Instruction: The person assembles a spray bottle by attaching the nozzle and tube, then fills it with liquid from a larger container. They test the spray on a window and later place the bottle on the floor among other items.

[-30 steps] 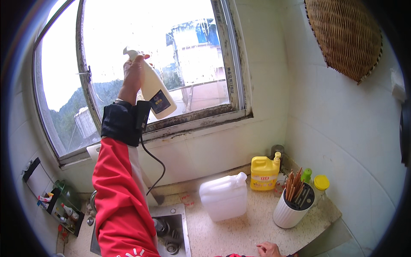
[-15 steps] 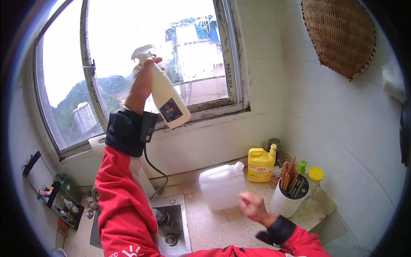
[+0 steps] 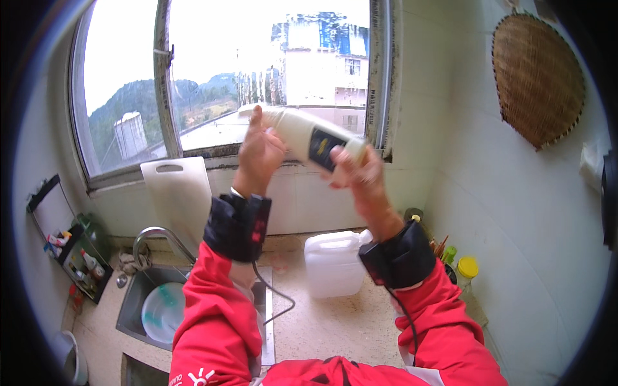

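Note:
I hold a cream spray bottle (image 3: 299,132) with a dark label up in front of the window, lying nearly level with its base toward the right. My left hand (image 3: 259,154) is closed about the spray head and neck. At the base end, my right hand (image 3: 360,177) grips the bottle; motion blurs its fingers a little. Below the bottle, a translucent white plastic jug (image 3: 335,269) stands on the counter, apart from both hands and partly behind my right forearm.
At left are a sink with a pale basin (image 3: 164,313), a curved faucet (image 3: 161,233) and a white cutting board (image 3: 178,196). A rack of bottles (image 3: 80,257) is farther left. A yellow-lidded jar (image 3: 467,266) stands at right. A woven basket (image 3: 537,80) hangs on the wall.
The spray bottle has tipped from steeply slanted to nearly level and moved right. My right hand has risen from beside the jug to its base. The view has shifted too.

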The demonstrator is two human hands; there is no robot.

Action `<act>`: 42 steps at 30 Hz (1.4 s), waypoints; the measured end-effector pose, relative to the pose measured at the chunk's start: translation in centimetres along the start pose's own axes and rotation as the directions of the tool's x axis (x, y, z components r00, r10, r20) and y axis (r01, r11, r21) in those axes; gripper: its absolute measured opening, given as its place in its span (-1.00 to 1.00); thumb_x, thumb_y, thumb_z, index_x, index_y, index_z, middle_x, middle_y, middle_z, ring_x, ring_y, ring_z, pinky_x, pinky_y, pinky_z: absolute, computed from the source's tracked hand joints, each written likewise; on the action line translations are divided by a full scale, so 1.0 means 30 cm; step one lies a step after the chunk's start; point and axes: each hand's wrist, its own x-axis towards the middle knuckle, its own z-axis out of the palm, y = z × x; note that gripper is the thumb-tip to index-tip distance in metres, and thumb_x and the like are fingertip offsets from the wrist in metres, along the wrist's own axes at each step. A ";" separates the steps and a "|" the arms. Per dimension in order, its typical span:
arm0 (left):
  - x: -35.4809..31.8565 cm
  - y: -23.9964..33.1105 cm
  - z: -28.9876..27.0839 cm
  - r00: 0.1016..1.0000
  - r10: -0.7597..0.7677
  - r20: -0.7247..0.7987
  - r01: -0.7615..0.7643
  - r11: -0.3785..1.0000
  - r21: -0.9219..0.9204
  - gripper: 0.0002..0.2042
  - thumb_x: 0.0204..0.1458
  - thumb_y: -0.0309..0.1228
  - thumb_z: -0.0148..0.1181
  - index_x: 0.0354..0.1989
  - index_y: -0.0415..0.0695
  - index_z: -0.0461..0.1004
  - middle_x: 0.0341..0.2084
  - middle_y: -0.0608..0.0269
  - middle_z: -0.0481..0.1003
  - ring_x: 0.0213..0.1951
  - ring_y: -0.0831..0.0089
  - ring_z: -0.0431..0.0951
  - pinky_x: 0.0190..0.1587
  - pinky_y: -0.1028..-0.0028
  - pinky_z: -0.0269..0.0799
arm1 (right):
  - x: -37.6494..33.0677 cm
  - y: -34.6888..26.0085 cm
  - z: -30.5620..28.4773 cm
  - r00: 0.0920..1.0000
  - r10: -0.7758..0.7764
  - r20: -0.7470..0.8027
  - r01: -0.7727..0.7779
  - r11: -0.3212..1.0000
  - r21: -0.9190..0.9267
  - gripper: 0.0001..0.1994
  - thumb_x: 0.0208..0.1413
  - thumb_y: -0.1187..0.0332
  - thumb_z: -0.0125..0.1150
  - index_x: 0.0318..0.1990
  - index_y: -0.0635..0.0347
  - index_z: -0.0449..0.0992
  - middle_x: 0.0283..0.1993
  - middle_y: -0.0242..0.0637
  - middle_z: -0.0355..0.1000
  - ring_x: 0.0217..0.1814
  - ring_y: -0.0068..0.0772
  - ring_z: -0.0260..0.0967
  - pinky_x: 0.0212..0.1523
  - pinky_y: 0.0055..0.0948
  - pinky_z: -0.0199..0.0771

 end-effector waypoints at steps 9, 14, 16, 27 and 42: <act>-0.301 -0.345 -0.047 0.994 -0.100 -0.054 0.103 0.994 0.044 -0.36 0.11 0.14 0.10 0.16 -0.13 0.21 0.11 0.15 0.31 0.16 0.29 0.33 0.16 0.26 0.26 | 0.016 -0.011 -0.050 0.990 0.141 -0.018 -0.142 0.965 -0.222 -0.56 0.08 0.08 0.29 -0.05 0.26 0.42 -0.32 -0.25 0.52 -0.48 -0.45 0.55 -0.65 -0.58 0.50; -0.213 -0.357 -0.022 0.989 0.138 0.053 -0.145 0.976 0.161 -0.61 0.20 -0.08 0.09 -0.01 -0.15 0.37 -0.25 0.29 0.49 -0.15 0.47 0.51 -0.09 0.40 0.45 | -0.042 0.080 -0.039 0.978 0.207 -0.038 -0.209 0.974 -0.088 -0.53 0.13 0.07 0.24 0.02 0.24 0.38 -0.26 -0.27 0.52 -0.42 -0.47 0.55 -0.56 -0.56 0.57; -0.190 -0.360 -0.025 0.980 0.199 -0.005 -0.191 0.948 0.253 -0.65 0.20 -0.13 0.11 -0.02 -0.14 0.38 -0.28 0.30 0.50 -0.26 0.52 0.53 -0.22 0.47 0.49 | -0.066 0.132 -0.023 0.970 0.240 -0.048 -0.238 0.970 0.044 -0.53 0.15 0.06 0.22 0.05 0.22 0.36 -0.20 -0.29 0.50 -0.34 -0.49 0.54 -0.49 -0.55 0.59; 0.129 -0.087 0.085 0.951 0.300 0.081 -0.303 0.840 0.450 -0.65 0.11 -0.25 0.26 -0.12 -0.27 0.39 -0.45 0.25 0.50 -0.53 0.53 0.53 -0.51 0.48 0.52 | -0.159 0.229 -0.073 0.952 0.300 0.055 -0.287 0.943 -0.168 -0.37 0.21 0.02 0.14 0.33 0.09 0.11 0.07 -0.17 0.43 0.00 -0.33 0.48 -0.21 -0.48 0.53; 0.112 -0.174 0.125 0.943 0.318 0.096 -0.306 0.720 0.623 -0.56 0.11 -0.26 0.25 0.01 -0.34 0.34 -0.29 0.11 0.52 -0.33 0.50 0.53 -0.31 0.48 0.49 | 0.087 0.161 -0.021 0.987 0.141 0.083 -0.150 0.981 0.126 -0.43 0.22 0.12 0.17 0.25 0.19 0.14 0.03 -0.21 0.43 -0.14 -0.41 0.53 -0.27 -0.47 0.62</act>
